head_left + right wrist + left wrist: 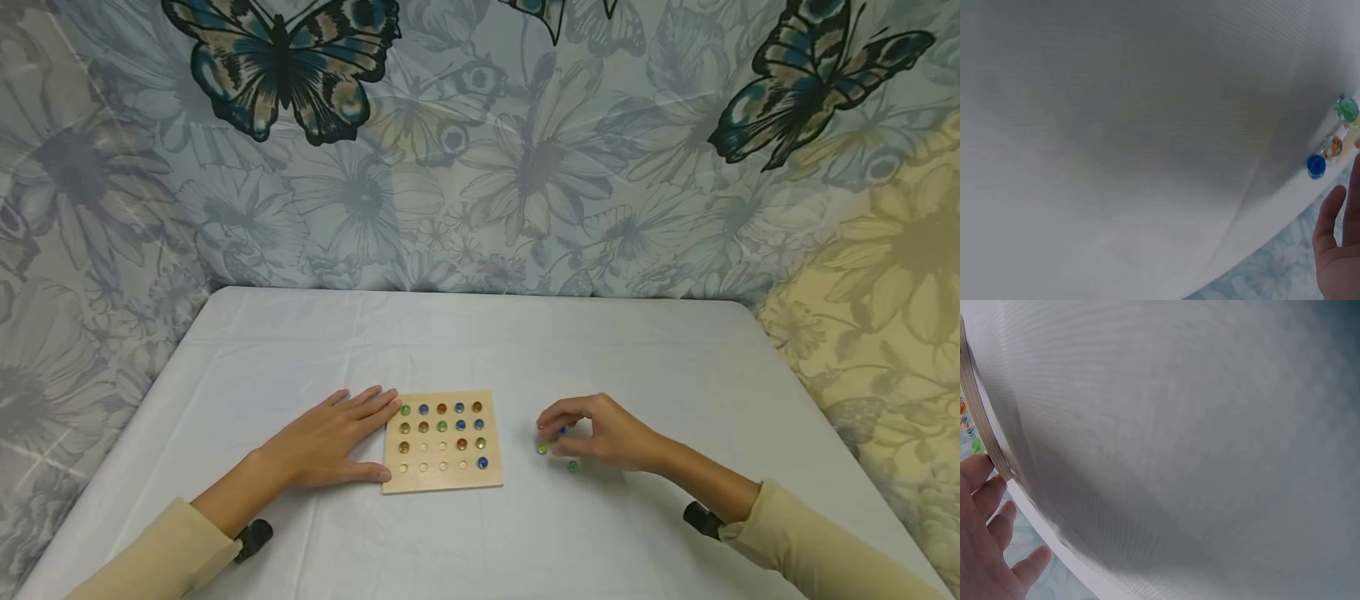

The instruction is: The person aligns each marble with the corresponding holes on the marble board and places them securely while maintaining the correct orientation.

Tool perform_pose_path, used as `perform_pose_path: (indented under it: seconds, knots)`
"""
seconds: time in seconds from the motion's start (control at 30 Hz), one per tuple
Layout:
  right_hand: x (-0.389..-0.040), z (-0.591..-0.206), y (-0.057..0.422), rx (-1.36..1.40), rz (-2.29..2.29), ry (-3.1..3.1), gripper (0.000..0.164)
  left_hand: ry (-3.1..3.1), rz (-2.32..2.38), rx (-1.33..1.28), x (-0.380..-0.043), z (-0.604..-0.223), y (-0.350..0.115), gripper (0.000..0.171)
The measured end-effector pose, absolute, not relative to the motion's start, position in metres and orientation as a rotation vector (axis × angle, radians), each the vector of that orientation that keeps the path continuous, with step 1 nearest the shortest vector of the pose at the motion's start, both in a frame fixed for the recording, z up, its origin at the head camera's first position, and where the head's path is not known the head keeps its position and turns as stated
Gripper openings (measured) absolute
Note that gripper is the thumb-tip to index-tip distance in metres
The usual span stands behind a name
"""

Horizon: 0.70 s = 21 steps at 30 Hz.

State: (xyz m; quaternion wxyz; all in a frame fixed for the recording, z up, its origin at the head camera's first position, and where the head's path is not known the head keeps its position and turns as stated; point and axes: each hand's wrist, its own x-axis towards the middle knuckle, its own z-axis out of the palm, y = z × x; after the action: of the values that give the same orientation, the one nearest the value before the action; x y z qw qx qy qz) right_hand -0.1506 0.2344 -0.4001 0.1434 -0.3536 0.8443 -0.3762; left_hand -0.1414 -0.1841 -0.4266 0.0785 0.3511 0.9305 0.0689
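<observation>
A wooden board [442, 477] with rows of round hollows lies on the table. Green, blue and amber glass marbles sit in the upper rows, with a blue marble [482, 462] at the bottom right corner; bare hollows show in the lower two rows. My left hand [333, 442] rests at the board's left edge, fingers spread, thumb touching the side. Right of the board, my right hand [607, 433] hovers over loose marbles, thumb and fingers bent and apart. Around it lie a yellow-green marble [542, 448], a green marble [573, 467], a blue marble [1316, 166] and a clear orange-swirled marble [1332, 145].
A white cloth covers the table [465, 350]. Behind it hangs a floral fabric [540, 167] with printed butterflies, which also runs down both sides. Dark wrist devices [703, 520] sit at both sleeve cuffs.
</observation>
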Motion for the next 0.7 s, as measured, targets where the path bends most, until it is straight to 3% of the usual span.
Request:
perform_pose_path:
  seconds: [0.7]
  knots:
    - [-0.147, -0.417, 0.262, -0.943, -1.009, 2.361, 0.032, 2.777, 0.213, 1.051, -0.14, -0.424, -0.183, 0.096]
